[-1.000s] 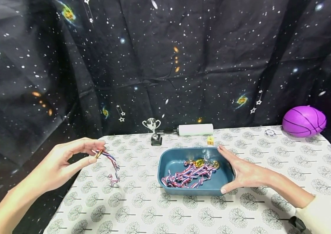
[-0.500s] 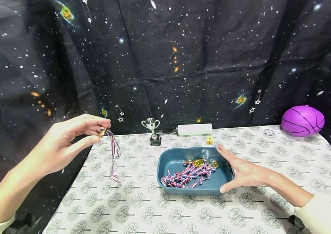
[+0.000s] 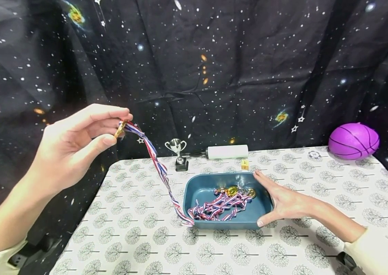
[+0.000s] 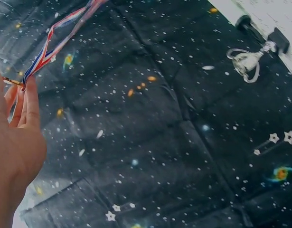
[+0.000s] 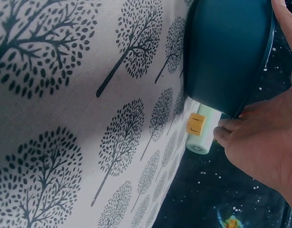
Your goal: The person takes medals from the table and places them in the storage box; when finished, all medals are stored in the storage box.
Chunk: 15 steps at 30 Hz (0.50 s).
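Raised over the table's left side, my left hand point(image 3: 73, 147) pinches a gold medal point(image 3: 119, 130) edge-on between thumb and fingers. Its red, white and blue ribbon point(image 3: 159, 168) slants down to the right, the end at the left front corner of a blue bin point(image 3: 228, 224). In the left wrist view the same ribbon point(image 4: 51, 40) runs up from the fingertips. My right hand point(image 3: 288, 204) grips the bin's right end, thumb at the front, fingers at the back corner. Inside the bin lie several gold and silver medals point(image 3: 232, 191) with tangled striped ribbons point(image 3: 219, 210).
Behind the bin stand a small silver trophy cup point(image 3: 176, 147) on a black base, a white cylinder point(image 3: 227, 151) and a yellow letter cube point(image 3: 245, 164). A purple ball point(image 3: 353, 141) and a round token point(image 3: 314, 154) sit at the back right. Dark star-printed cloth point(image 3: 248, 76) hangs behind.
My left hand has risen with the medal, and its ribbon has swung right, from hanging over the table to reaching the bin's left corner. The right hand and bin have stayed put.
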### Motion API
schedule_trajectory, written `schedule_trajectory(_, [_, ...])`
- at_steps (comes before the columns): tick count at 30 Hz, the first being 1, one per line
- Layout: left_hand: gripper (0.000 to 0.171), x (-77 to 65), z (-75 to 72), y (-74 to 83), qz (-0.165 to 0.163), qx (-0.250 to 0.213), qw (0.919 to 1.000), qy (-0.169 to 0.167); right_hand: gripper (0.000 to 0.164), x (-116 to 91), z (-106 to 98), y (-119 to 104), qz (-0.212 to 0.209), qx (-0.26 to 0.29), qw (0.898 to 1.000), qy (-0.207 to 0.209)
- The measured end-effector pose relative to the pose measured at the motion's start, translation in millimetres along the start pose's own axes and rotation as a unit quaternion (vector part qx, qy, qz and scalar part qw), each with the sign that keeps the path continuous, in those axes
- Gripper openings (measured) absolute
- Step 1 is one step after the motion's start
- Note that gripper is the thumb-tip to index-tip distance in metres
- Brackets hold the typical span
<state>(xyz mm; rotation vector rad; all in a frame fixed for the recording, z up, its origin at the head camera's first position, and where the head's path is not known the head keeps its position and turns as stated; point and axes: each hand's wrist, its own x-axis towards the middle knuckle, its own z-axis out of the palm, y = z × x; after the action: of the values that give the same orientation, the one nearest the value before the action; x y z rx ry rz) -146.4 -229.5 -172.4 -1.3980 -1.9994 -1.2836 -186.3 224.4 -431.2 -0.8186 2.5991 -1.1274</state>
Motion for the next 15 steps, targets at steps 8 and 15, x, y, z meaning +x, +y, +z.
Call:
schedule_trajectory(8, [0.041, 14.7, 8.4, 5.7, 0.015, -0.019, 0.9991, 0.035, 0.147, 0.1, 0.1, -0.4, -0.001, 0.000, 1.000, -0.001])
schedule_trajectory(15, [0.040, 20.8, 12.1, 3.8, 0.012, -0.013, 0.9987, 0.049, 0.147, 0.2, 0.0, -0.5, -0.001, 0.004, 1.000, -0.001])
